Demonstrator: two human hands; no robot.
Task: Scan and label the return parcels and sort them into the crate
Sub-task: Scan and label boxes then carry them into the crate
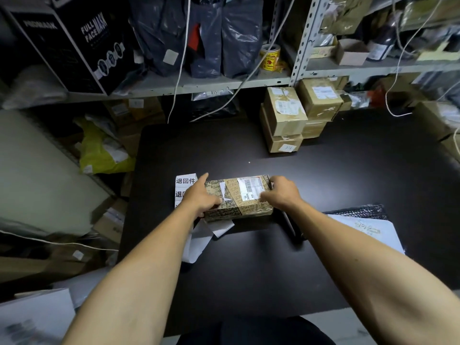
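Note:
A brown printed cardboard parcel with a white shipping label on top lies on the black table. My left hand holds its left end, forefinger stretched along the far corner and thumb on the top face. My right hand grips the right end, fingers curled over the top edge near the label. A strip of white return labels with black Chinese characters lies partly under the parcel's left side, with peeled backing paper trailing toward me.
Stacked taped cardboard boxes stand at the table's back right. A white mailer on a black bubble bag lies at the right. Shelves with dark bags and hanging cables rise behind. Parcels and a yellow bag crowd the floor left.

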